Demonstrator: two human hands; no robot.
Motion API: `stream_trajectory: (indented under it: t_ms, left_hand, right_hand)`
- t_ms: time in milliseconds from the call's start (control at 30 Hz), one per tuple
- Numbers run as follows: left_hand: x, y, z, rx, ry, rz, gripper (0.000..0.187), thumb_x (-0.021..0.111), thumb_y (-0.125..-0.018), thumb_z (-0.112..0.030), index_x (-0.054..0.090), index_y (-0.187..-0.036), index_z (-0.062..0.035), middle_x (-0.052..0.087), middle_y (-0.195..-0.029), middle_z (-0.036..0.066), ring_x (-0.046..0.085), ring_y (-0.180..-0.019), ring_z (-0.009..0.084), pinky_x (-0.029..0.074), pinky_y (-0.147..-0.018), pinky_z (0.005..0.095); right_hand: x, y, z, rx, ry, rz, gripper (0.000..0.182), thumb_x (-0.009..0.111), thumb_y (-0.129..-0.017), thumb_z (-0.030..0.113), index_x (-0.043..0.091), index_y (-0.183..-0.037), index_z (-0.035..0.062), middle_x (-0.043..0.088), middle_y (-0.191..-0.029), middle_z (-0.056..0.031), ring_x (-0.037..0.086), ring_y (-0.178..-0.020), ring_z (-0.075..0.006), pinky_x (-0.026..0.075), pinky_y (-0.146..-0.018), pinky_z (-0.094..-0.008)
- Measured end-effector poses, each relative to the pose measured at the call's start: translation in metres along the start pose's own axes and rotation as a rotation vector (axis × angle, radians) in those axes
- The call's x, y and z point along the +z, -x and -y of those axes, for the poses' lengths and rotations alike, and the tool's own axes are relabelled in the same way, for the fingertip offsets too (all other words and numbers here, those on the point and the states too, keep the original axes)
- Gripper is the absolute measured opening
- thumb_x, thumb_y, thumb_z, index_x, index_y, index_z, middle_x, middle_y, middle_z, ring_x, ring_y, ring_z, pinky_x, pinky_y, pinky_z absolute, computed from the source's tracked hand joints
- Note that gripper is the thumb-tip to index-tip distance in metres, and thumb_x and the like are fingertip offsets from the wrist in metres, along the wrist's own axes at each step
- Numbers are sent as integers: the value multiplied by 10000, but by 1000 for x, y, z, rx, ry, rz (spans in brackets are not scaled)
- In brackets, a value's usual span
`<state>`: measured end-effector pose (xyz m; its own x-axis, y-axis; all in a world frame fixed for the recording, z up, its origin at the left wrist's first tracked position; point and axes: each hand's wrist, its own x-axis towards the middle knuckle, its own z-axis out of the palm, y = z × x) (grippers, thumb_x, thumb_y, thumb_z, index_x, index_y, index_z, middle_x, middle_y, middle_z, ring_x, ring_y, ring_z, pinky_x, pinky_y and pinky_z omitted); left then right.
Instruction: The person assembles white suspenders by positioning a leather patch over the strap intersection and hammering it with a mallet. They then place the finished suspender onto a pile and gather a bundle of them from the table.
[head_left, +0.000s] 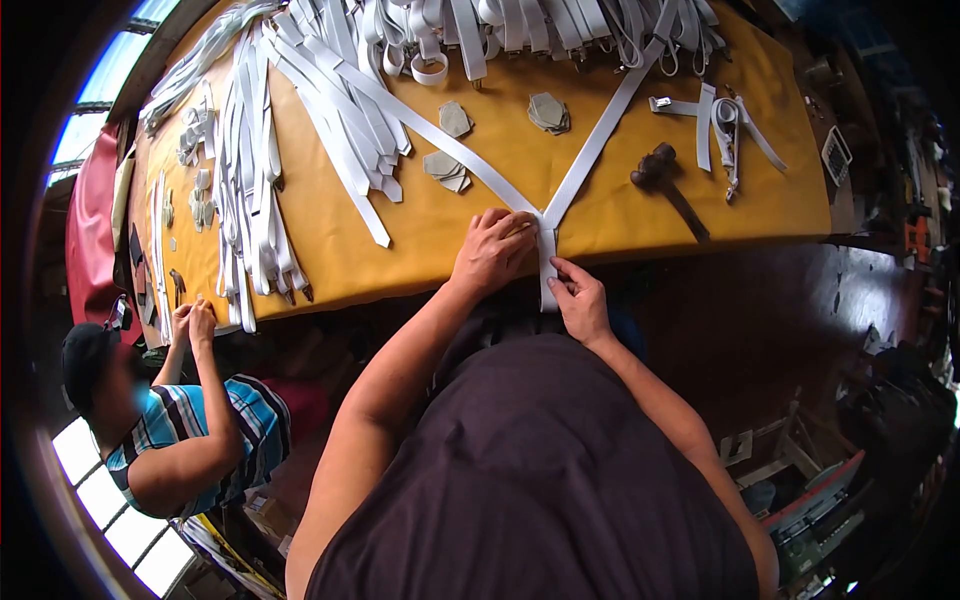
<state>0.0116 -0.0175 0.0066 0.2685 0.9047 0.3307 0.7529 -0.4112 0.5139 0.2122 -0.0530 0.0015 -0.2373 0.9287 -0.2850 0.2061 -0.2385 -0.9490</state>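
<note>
White suspenders point(590, 150) lie in a Y on the yellow-covered table, two long straps meeting near its front edge. At the junction, my left hand point(497, 248) is closed, its fingertips pinching the straps. The short tail of the suspenders hangs over the edge, and my right hand point(582, 303) grips it between thumb and fingers from the right. Small stacks of grey-beige cut patches point(447, 170) lie beyond my left hand. To the right rests a hammer point(660, 178) with a dark handle.
Bundles of white straps point(245, 180) cover the table's left side, more with metal clips point(520, 25) along the back. Another strap with a clip point(725, 125) lies at right, near a calculator point(836, 155). A co-worker point(190, 420) in a striped shirt works at the left edge.
</note>
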Motion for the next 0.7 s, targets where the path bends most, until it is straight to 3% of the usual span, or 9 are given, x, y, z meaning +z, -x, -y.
stream_trajectory:
  t_ms: [133,700]
  left_hand:
    - [-3,-1,-2,-11,24,5,263,695,-781,-137,702,-1041,-105,640,-1153,13,568,-1008,274,436,-824,397]
    - [0,-1,0,-12,8,4,245,692,-777,-162,705,-1018,-119,627,-1161,-5,552,-1033,237,433,-801,384]
  right_hand:
    - [1,-1,-1,0,-9,-2,349,637,-907,49,597,-1242,-44,669,-1022,-76,585,-757,-39,473,-664,-194]
    - [-1,-1,1,11,-21,-5,344,639,-904,39,602,-1235,-46,654,-983,-45,568,-740,-31,468,-652,-188]
